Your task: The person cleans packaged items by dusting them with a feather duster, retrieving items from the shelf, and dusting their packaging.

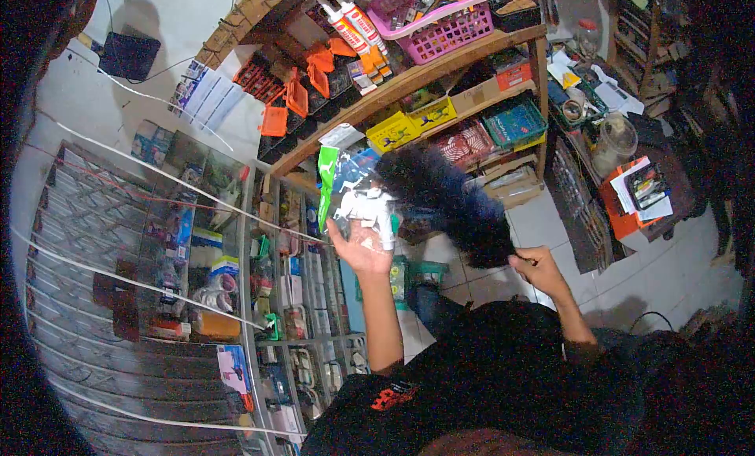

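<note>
My left hand (363, 250) is raised in front of me, its fingers behind and around a clear plastic packet (363, 184) with a green edge. White pieces show inside the packet. Gripped in my right hand (539, 269) is a dark, fluffy feather duster (464, 208), held by its near end. The duster slants up and left, and its far tip is close to the packet's right side; whether they touch I cannot tell.
Ahead stands a wooden shelf (440, 51) with a pink basket (432, 23), orange bins (297, 94) and yellow boxes (395, 130). A glass display case (259, 299) stands at left, with white cords (181, 187) across it. At right is a small table holding a clear jar (617, 137).
</note>
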`<state>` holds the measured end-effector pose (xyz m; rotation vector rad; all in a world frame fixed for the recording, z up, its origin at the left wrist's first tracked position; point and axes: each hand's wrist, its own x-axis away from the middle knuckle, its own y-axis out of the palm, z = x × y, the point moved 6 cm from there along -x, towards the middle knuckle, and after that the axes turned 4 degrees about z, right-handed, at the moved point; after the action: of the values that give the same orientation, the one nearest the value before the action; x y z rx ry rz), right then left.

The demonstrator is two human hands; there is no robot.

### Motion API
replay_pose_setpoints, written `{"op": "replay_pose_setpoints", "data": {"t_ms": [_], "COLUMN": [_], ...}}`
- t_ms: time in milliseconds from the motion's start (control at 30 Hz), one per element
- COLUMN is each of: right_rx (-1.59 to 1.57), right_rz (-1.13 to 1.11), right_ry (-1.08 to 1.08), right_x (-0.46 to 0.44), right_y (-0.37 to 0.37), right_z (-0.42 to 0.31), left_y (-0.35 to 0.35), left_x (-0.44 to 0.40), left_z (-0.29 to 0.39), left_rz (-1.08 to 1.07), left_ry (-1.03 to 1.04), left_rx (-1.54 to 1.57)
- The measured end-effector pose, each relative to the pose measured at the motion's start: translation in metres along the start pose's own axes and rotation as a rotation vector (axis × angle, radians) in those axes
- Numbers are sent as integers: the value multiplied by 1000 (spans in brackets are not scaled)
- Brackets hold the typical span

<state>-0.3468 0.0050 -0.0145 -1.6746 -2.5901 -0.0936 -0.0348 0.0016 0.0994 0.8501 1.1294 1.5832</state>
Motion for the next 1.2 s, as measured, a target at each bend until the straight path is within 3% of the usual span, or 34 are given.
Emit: {"op": "replay_pose_setpoints", "data": {"t_ms": [100,133,233,267,367,500,533,667,700,767,800,833,900,933,967,1033,1100,1133,1200], "right_rx": [173,153,112,110,140,0,27,132,155,41,-14,17,78,64,49,-1,-69,-58,-34], "right_rz": [-136,-101,-47,-63,-65,6,-24,-109,-121,-43,-4,-67,-194,-197,-199,-131,7,-57,-185], "right_ry": [-153,-115,-24,-12,-87,-13,-11,-83,-119,-30,15,0,-30,-64,-98,-76,38,-10,-108], "right_x": [-1,-1,0,-1,0,1,-1,-3,-2,-2,-3,-4,-6,-5,-4,-4,-5,-5,-6], "right_y": [0,-1,1,1,6,8,8,6,6,3,1,0,-3,-2,0,0,-4,-2,-4], "right_z": [-6,-3,12,18,1,3,10,6,-2,7,13,15,19,15,9,9,19,16,12], "left_y": [0,0,10,3,24,-15,4,6,23,20,-16,4,-20,-4,15,-4,-4,-8,-17], "left_x": [-2,-4,3,1,11,-4,3,5,7,10,-2,6,1,2,10,5,11,9,6], "left_z": [9,5,-2,1,-3,9,2,4,-7,-6,7,-3,4,-2,-11,-7,-8,-8,-4], "left_rz": [-97,-6,-166,-41,-84,-185,-60,51,-189,113,-138,-165,-298,-5,-80,-73,-336,-64,-70], "left_ry": [68,148,-104,-25,76,-95,-50,95,0,-24,-149,-145,-296,-44,-35,-56,-399,-229,-188], "left_rx": [-206,-216,180,56,-322,98,125,-283,-195,-85,111,-45,91,-258,-86,-200,190,100,-145]}}
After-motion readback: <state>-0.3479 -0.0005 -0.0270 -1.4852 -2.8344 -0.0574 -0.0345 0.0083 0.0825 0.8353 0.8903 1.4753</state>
